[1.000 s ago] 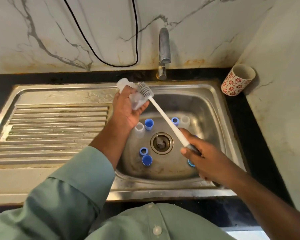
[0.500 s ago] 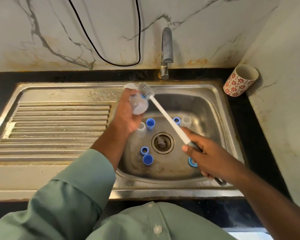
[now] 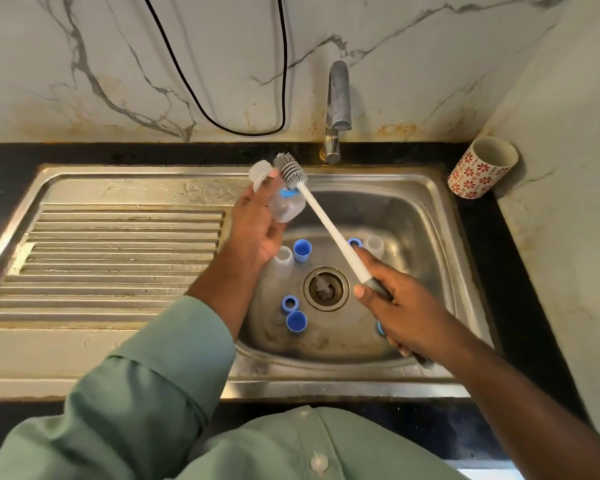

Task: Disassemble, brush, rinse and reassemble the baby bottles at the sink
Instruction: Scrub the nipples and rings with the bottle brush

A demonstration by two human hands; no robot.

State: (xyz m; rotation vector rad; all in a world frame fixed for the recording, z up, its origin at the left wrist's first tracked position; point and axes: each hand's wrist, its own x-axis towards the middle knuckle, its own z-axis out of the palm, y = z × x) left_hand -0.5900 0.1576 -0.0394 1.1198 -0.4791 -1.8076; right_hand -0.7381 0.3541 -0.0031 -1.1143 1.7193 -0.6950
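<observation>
The small clear plastic baby bottle point(image 3: 284, 206) is being gripped in the curled fingers of the left hand point(image 3: 257, 223) above the steel sink point(image 3: 426, 216). The long white-handled bottle brush point(image 3: 326, 223) is being held by the right hand point(image 3: 399, 306), wrapped round its grey end. Compared with a second ago, the grey bristle head is being drawn clear above the left grip, suggesting brushing is being paused or repositioned.

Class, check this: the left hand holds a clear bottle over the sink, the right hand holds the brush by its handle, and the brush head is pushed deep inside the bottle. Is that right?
Not quite. In the head view the brush head is outside the bottle, beside its top end, not inside. The rest stands: the left hand holds the bottle over the sink, and the right hand holds the brush handle.
</observation>
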